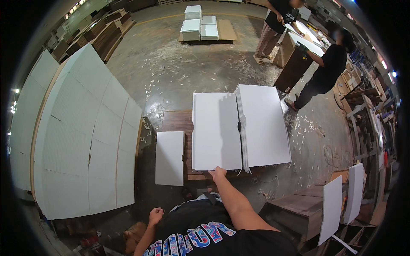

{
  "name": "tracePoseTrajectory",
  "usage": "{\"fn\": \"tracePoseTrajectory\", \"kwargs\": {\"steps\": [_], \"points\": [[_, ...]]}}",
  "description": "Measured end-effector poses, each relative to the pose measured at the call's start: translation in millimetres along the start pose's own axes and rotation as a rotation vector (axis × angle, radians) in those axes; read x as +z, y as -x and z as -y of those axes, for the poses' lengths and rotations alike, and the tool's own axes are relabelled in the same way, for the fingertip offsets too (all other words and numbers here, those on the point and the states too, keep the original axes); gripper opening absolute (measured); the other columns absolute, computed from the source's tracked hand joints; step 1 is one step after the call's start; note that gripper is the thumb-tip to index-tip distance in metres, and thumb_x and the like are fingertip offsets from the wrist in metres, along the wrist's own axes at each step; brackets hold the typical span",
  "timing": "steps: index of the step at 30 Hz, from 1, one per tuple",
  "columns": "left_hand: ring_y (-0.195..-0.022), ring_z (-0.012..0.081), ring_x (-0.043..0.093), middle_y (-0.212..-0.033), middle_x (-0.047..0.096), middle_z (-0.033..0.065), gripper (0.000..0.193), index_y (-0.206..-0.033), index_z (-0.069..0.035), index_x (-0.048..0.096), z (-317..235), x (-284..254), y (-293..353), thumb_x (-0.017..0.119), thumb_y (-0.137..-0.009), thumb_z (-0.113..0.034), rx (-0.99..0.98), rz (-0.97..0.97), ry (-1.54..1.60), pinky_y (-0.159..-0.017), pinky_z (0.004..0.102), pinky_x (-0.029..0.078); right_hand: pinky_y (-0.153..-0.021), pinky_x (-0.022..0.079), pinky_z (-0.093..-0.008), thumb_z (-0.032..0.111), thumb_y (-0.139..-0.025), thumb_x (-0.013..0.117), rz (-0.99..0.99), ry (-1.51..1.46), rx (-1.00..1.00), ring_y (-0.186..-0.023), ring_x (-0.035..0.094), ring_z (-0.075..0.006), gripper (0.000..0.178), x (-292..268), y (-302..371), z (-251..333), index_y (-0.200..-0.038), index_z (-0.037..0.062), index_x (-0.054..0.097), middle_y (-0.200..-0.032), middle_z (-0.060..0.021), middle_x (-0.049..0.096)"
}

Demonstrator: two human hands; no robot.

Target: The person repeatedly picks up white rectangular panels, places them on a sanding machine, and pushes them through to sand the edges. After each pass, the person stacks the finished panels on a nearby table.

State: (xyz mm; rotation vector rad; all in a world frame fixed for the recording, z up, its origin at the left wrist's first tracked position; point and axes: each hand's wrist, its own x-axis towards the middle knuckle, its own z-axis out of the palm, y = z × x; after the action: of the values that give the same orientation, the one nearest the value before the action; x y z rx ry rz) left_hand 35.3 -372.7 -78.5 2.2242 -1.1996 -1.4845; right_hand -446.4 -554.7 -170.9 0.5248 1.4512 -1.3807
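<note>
Lying flat, not yet lifted, a white rectangular panel (217, 134) is pinched by the right hand (218, 173), half-curled left hand (156, 216) seemingly empty.

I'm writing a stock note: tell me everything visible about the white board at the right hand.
The white board is a plain, smooth-looking rectangle, perhaps painted wood, lying flat with its long sides pointing away from the person. Its left edge shows a shallow notch, and shadow greys its right part. A white stack stands just to its right. The right hand meets its near edge; the grip is unclear.
</note>
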Motion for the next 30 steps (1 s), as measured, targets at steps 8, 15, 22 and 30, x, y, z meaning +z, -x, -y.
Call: {"fn": "tracePoseTrajectory", "kwargs": {"steps": [8,15,22,30], "points": [[-0.091,0.0156,0.076,-0.099,0.082,0.0085,0.040,-0.127,0.002,0.077,32.4,11.4,-8.5,0.080,-0.104,-0.031,-0.018,0.036,-0.077,-0.080,0.0336,0.061,-0.087,0.066,-0.0726,-0.007,-0.104,0.049,-0.033,0.025,0.021,-0.112,0.075,-0.0516,0.045,5.5,-10.5,5.9,-0.149,-0.0025,0.052,-0.142,-0.0273,0.065],[-0.104,0.0233,0.079,-0.112,0.084,0.0159,0.038,-0.126,0.002,0.079,37.3,60.4,33.4,0.078,-0.103,-0.029,0.029,-0.289,0.106,-0.095,0.0384,0.061,-0.107,0.055,-0.0805,-0.014,-0.098,0.044,0.099,0.091,0.058,-0.132,0.065,-0.0572,0.055,-2.9,-27.9,9.7,-0.152,-0.0057,0.046,-0.146,-0.0304,0.059],[-0.109,0.0265,0.079,-0.117,0.083,0.0168,0.037,-0.124,-0.001,0.081,79.4,71.5,68.7,0.081,-0.099,-0.028,-0.212,-0.417,0.253,-0.099,0.0404,0.061,-0.106,0.059,-0.0775,-0.016,-0.088,0.043,0.124,0.317,0.065,-0.112,0.064,-0.0593,0.023,-3.2,-31.9,23.9,-0.111,-0.0146,0.048,-0.109,-0.0261,0.051],[-0.122,0.0378,0.076,-0.127,0.081,0.0205,0.044,-0.129,-0.005,0.081,158.4,39.5,56.8,0.078,-0.094,-0.031,-0.385,-0.224,0.214,-0.106,0.0480,0.059,-0.054,0.054,-0.0397,-0.002,-0.100,0.065,0.279,0.935,-0.150,-0.070,0.072,-0.0227,0.053,-77.2,-12.8,-20.9,-0.152,-0.0017,0.057,-0.096,-0.0139,0.074]]}}
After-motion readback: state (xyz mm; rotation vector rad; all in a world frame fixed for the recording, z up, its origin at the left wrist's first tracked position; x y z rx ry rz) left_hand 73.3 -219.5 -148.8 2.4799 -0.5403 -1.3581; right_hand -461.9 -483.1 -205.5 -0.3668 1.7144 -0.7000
